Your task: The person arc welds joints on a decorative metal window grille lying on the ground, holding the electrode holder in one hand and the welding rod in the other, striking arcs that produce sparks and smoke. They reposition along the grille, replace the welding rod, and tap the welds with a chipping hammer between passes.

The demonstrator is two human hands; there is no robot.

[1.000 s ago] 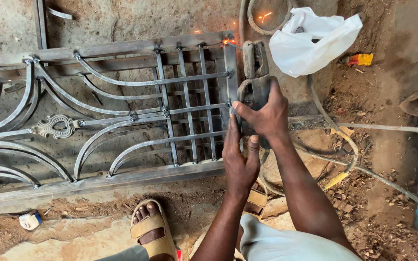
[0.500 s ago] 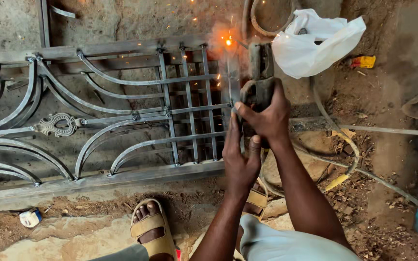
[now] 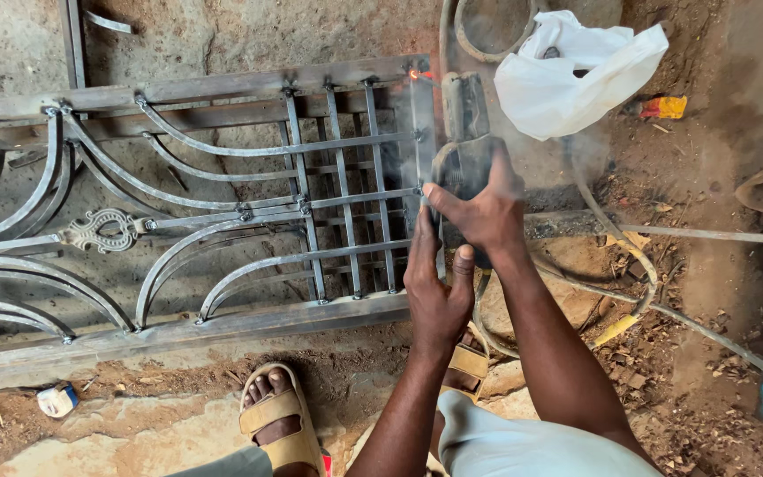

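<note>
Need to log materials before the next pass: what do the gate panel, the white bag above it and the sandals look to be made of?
Gate panel: bare grey metal bars and scrolls, dull and unpainted, likely steel, with rough beads at the joints. White bag: thin plastic film, crumpled and slightly see-through. Sandals: tan straps, matte; leather or synthetic, hard to tell.

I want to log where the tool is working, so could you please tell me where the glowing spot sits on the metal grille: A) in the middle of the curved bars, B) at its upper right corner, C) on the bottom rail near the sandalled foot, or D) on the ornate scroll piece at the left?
B: the orange glow sits at the upper right corner of the metal grille, just off the tip of the tool that both hands grip.
</note>
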